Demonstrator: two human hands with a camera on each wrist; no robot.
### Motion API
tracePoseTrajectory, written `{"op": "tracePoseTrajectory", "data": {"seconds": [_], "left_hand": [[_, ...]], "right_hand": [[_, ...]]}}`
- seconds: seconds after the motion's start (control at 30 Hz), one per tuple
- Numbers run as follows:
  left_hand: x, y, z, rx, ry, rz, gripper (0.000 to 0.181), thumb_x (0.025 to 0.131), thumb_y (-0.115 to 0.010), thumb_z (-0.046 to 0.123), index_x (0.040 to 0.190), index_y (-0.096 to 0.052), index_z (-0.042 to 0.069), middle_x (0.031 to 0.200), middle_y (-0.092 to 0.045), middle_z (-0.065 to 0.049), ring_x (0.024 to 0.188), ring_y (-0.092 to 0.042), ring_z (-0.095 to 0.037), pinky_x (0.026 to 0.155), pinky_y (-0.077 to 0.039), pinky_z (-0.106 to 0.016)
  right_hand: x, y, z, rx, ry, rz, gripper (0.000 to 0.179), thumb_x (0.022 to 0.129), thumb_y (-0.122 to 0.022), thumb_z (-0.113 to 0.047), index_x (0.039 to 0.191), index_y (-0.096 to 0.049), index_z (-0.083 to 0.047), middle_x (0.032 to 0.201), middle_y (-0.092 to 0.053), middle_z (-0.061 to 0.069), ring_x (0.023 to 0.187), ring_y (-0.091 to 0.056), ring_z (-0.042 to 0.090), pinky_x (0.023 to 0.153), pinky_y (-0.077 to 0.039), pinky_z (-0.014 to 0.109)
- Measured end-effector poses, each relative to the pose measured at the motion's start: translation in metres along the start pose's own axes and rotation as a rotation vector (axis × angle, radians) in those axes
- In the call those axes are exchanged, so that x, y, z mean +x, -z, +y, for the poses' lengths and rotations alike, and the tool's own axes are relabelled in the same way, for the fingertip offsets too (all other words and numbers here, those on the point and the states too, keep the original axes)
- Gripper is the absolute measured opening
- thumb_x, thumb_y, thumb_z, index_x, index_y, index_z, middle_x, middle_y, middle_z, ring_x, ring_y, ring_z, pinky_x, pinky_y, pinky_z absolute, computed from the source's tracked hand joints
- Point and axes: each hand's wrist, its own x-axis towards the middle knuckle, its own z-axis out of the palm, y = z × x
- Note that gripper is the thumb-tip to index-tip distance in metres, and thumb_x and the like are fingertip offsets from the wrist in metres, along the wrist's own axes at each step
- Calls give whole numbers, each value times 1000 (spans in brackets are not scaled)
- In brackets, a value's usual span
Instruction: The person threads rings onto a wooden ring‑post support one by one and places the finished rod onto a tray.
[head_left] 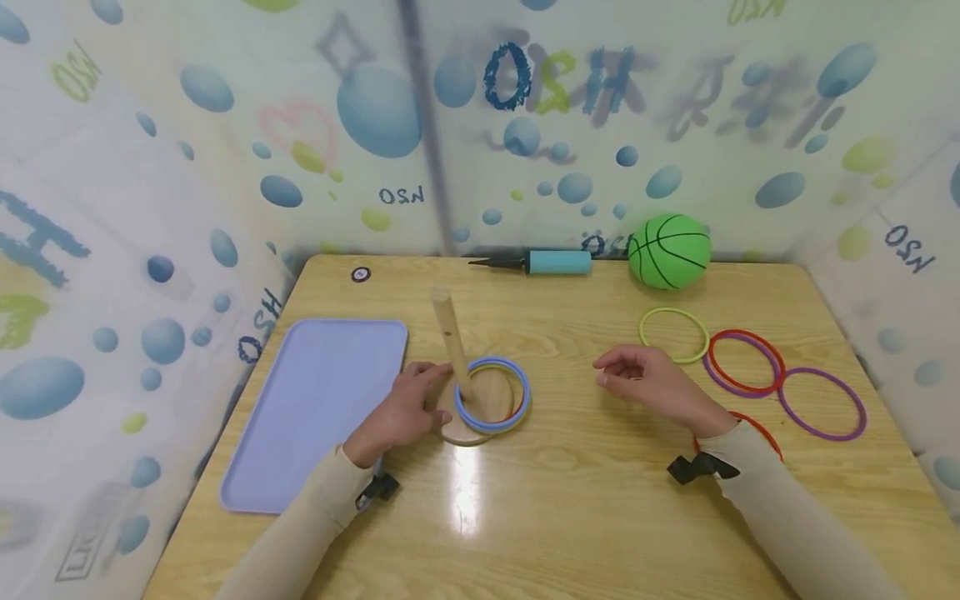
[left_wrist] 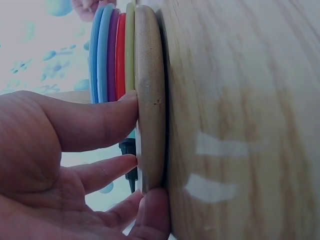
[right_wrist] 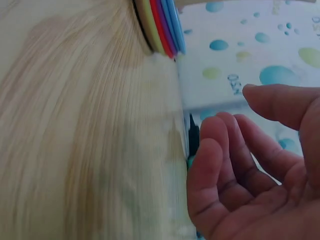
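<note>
Counting from the head view one round wooden pole (head_left: 452, 337) on one flat, round wooden base (head_left: 454, 431), left of centre on a wooden table (head_left: 570, 508), with blue rings (head_left: 526, 396) looped round it. Locating the left hand (head_left: 408, 406) at the base's left side, the right hand (head_left: 660, 383) right of the stack. Finding five loose, thin rings on the right: one yellow-green ring (head_left: 674, 310), two red rings (head_left: 784, 362), two purple rings (head_left: 864, 412). Adding one pale-blue rectangular tray (head_left: 315, 408) on the left; at the far side, one black-lined green ball (head_left: 670, 252), one light-blue and black pump (head_left: 559, 262), one small dark disc (head_left: 361, 274).

From the left wrist, counting five stacked rings: two blue, one purple, one red, one yellow-green. Seeing left fingers spread, touching the base with thumb and fingertips.

From the right wrist, seeing fingers loosely bent, thumb apart, holding nothing.
</note>
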Motion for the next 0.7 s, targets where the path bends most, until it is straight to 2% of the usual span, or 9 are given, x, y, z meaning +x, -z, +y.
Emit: {"op": "tracePoseTrajectory", "data": {"seconds": [0.27, 0.5, 0.7], "left_hand": [[-1, -2, -2, -18, 13, -1, 76, 95, -78, 10, 162, -44, 13, 157, -41, -25, 145, -37, -49, 115, -37, -67], [0, -1, -1, -21, 20, -7, 76, 95, -78, 11, 162, -43, 14, 158, -40, -24, 145, -36, -49, 115, -37, -66], [0, 0, 0, -19, 11, -12, 76, 96, -77, 11, 163, -42, 13, 158, -39, -25, 146, -36, -49, 116, -37, -67]], "right_hand": [[-33, 33, 24, -90, -40, 100, 35, 101, -74, -32, 126, -72, -8, 106, -73, 8, 93, -69, 11, 76, -57, 25], [-65, 61, 49, -124, -38, 195, 36, 102, -73, -25, 131, -69, -4, 108, -74, 11, 91, -71, 8, 72, -58, 22], [-90, 85, 68, -236, -58, 270, 39, 100, -75, -28, 133, -70, -8, 112, -78, 2, 92, -66, -8, 76, -53, 13]]}}
